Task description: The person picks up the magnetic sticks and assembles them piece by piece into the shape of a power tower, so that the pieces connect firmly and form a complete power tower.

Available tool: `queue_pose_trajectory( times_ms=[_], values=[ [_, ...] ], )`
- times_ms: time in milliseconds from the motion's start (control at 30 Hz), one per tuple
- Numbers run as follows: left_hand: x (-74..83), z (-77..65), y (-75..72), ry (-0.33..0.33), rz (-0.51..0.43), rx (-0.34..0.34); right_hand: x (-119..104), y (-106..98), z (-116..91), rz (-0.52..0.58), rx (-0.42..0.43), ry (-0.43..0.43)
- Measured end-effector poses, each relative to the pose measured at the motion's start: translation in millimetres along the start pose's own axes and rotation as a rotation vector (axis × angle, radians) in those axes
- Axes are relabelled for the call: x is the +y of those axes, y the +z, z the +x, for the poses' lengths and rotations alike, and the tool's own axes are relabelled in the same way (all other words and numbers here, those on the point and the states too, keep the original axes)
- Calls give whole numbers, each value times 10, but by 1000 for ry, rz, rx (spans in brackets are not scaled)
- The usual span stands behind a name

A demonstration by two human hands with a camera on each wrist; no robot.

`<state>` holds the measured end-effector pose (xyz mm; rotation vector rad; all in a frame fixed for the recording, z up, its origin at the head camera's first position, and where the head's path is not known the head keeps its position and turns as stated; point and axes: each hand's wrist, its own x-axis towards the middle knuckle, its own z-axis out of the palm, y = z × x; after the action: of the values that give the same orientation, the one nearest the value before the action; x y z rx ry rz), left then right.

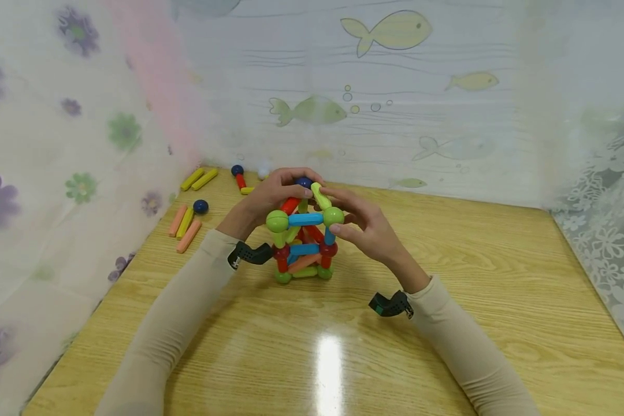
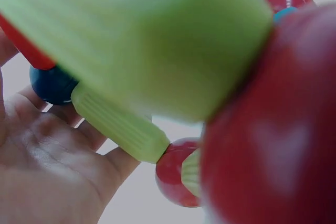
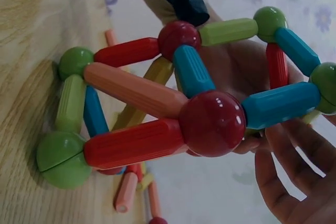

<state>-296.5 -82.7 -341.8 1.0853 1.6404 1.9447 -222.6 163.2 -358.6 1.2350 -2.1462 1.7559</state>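
Note:
A frame of magnetic rods and balls stands on the table, with red balls point(image 3: 212, 123) at mid height and light green balls point(image 1: 277, 221) at its near top corners. My left hand point(image 1: 270, 195) reaches round the far left of the frame and grips the dark blue ball point(image 1: 304, 182) at its top, thumb in front. In the left wrist view that ball joins a red rod and a light green rod point(image 2: 121, 124). My right hand point(image 1: 369, 225) pinches a light green rod point(image 1: 320, 196) at the top right, thumb beside the corner ball point(image 1: 334, 216).
On the left of the wooden table point(image 1: 478, 277) lie loose yellow rods point(image 1: 205, 179), orange rods point(image 1: 189, 237) and a blue ball point(image 1: 200, 206). Behind the left hand are a blue ball with a red rod point(image 1: 240, 179) and a white ball point(image 1: 263, 172). Patterned cloth surrounds the table.

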Motion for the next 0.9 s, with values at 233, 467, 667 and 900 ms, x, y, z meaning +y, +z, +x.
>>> queue_pose_trajectory(
  times_ms=[233,467,667,900],
  values=[
    [-27,-36,-26,14,-94,32,-29,2,24,-16,15,13],
    [-43,-67,-44,26,-29,65,-20,9,29,7,10,26],
    [-55,-99,-54,25,73,68,-14,24,30,41,-2,27],
    [-55,-210,-21,-51,57,79,-8,35,17,21,9,8]
  ],
)
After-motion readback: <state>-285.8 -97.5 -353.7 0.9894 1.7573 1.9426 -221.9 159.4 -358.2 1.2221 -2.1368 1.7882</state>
